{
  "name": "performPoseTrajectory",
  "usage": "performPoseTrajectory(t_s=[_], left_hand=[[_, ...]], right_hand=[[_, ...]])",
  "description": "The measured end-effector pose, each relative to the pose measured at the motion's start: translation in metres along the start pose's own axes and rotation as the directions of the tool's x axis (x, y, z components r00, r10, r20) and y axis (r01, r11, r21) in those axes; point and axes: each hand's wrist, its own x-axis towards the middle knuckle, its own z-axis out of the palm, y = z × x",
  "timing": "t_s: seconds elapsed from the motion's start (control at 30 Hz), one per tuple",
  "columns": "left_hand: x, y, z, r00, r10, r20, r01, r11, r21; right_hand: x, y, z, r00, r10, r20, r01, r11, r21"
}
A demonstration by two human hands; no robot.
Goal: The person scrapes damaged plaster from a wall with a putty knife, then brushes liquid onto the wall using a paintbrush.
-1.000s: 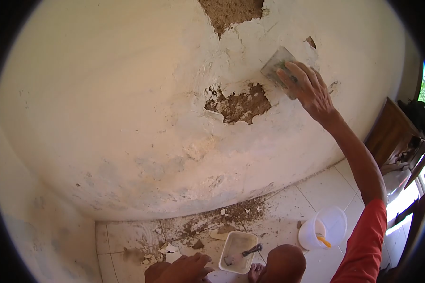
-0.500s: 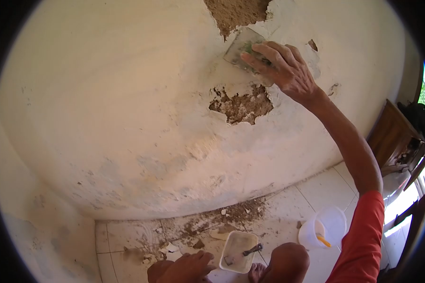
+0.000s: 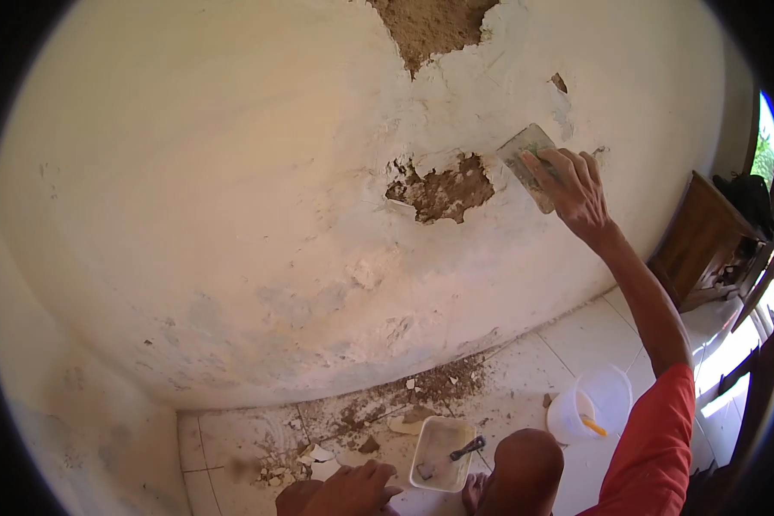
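My right hand (image 3: 580, 193) grips a flat, rectangular plastering trowel (image 3: 525, 155), its greyish plate smeared and held at the wall. Its grip is hidden behind my fingers. Just left of the trowel is a ragged hole (image 3: 447, 189) in the plaster with brown material bare inside. A larger brown patch (image 3: 430, 30) opens higher up. Low in the view, my left hand (image 3: 353, 490) lies over my knee, fingers stretched out and holding nothing. To its right, a pale rectangular tub (image 3: 426, 439) on the floor holds a dark-handled putty knife (image 3: 467, 448).
A white bucket (image 3: 611, 391) with a yellow-handled tool (image 3: 592, 426) stands right of my knee. Brown debris (image 3: 430, 387) and plaster flakes lie along the wall's foot on the tiles. Wooden furniture (image 3: 701, 241) stands at the far right.
My right hand has moved right and down with the trowel, from between the two large brown patches to the right of the lower one. My left hand stays at my knee.
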Motion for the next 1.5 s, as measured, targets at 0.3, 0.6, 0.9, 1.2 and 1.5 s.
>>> performPoseTrajectory(t_s=[0.3,0.6,0.9,1.2,1.5], left_hand=[[-0.006,0.008,-0.005,0.994,0.073,-0.083,-0.071,0.997,0.023],[0.055,-0.052,0.072,0.813,0.274,-0.513,-0.318,0.948,0.002],[0.153,0.047,0.024,0.931,0.236,-0.277,-0.262,-0.093,-0.961],[0.154,0.068,0.032,0.953,0.137,-0.272,-0.270,-0.030,-0.962],[0.159,0.040,0.010,0.907,0.168,-0.385,-0.416,0.233,-0.879]], right_hand=[[0.081,-0.022,0.024,0.965,0.192,-0.179,-0.185,0.981,0.055],[-0.081,-0.108,-0.016,0.682,0.657,0.320,-0.714,0.503,0.487],[-0.053,-0.238,-0.086,0.154,0.137,0.978,-0.248,-0.953,0.173],[-0.171,-0.200,-0.128,0.145,0.256,0.956,-0.918,-0.325,0.227],[-0.487,-0.123,-0.199,-0.458,0.711,0.533,-0.854,-0.187,-0.485]])
